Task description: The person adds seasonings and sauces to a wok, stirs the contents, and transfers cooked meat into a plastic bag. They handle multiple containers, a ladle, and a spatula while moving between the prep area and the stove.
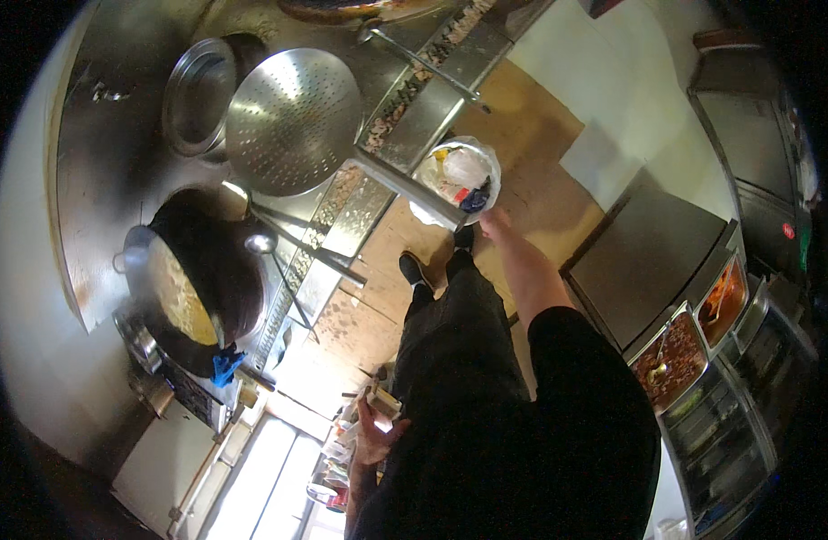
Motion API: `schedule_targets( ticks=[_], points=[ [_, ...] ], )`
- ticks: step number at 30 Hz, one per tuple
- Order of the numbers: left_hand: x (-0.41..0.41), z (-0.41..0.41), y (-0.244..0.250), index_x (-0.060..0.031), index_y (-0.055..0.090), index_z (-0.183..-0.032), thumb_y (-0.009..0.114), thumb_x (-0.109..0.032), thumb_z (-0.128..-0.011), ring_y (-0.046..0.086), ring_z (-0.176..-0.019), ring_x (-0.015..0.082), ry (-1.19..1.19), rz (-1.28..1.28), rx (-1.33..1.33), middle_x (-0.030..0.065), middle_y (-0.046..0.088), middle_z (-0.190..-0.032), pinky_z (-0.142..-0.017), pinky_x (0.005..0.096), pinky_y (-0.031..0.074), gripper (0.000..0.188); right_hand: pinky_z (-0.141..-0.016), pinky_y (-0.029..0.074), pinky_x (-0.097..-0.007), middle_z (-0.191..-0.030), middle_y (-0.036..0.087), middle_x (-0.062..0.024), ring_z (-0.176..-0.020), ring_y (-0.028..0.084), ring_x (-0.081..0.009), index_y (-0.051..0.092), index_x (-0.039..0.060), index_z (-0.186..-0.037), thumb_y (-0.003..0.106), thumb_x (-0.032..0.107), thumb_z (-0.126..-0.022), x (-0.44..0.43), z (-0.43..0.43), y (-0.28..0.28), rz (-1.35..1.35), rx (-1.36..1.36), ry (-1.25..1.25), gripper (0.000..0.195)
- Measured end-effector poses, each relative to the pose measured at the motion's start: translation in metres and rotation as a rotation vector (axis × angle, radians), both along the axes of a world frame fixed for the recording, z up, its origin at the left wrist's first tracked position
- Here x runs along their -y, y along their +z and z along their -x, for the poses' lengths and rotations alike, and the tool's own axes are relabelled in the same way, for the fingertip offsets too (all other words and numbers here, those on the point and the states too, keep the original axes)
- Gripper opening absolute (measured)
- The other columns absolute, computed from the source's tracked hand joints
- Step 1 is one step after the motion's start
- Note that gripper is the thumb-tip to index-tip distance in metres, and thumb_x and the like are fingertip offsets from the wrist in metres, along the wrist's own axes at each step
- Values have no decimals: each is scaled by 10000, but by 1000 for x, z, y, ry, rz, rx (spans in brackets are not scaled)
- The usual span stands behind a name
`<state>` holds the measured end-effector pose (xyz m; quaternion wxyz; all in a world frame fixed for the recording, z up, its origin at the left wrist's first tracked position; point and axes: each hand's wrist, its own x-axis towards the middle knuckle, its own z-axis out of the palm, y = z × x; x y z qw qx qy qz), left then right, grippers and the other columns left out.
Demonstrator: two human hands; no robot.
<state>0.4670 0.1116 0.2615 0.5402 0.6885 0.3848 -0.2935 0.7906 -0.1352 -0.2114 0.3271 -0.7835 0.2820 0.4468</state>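
My right hand (496,224) is at the rim of a waste bin (489,156) lined with a white plastic bag; its fingers look closed on that edge. Inside the bin lie crumpled clear plastic (465,167) and dark, red and yellow scraps. Low at my left side, my left hand (374,432) holds a small pale box-shaped thing (385,401), too unclear to name exactly. The handle of a large perforated metal strainer (293,121) crosses in front of part of the bin.
On the steel range at left stand a wok (235,283), a tilted pot of yellowish liquid (177,290) and a ladle (260,244). Another ladle (427,66) juts over the range edge. Cardboard (522,128) covers the floor. Food pans (674,358) sit in the counter at right.
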Motion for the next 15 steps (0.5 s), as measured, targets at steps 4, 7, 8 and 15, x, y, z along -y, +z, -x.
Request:
schedule_targets(
  ticks=[4, 7, 8, 15],
  points=[
    [21, -19, -6, -7, 432, -1332, 819, -35, -776, 673, -942, 232, -190, -273, 147, 135, 655, -1064, -787, 361, 544, 678, -600, 590, -393, -949, 707, -130, -680, 698, -254, 678, 40, -1088, 606, 360, -952, 12, -2, -28, 29, -214, 180, 356],
    [15, -18, -12, -11, 466, -1308, 824, -47, -771, 673, -950, 249, -203, -232, 97, 144, 660, -1087, -813, 373, 543, 647, -612, 600, -377, -1133, 672, -128, -701, 687, -254, 511, 83, -1412, 700, 351, -913, 9, 24, -60, -234, -95, -245, 596],
    [10, -19, -15, -17, 467, -1311, 827, -51, -770, 672, -953, 254, -179, -183, 79, 143, 660, -1091, -818, 377, 543, 651, -615, 601, -374, -1153, 667, -125, -694, 685, -251, 432, 97, -1468, 706, 320, -909, 5, 28, -60, -243, -121, -290, 661],
    [9, -21, -13, 1, 490, -1275, 875, -128, -721, 670, -952, 245, -198, -305, 112, 142, 667, -1053, -775, 367, 546, 687, -582, 583, -381, -1112, 687, -105, -643, 674, -246, 386, 97, -1481, 645, 129, -912, -3, 55, -27, -440, 70, -286, 626]
  ],
)
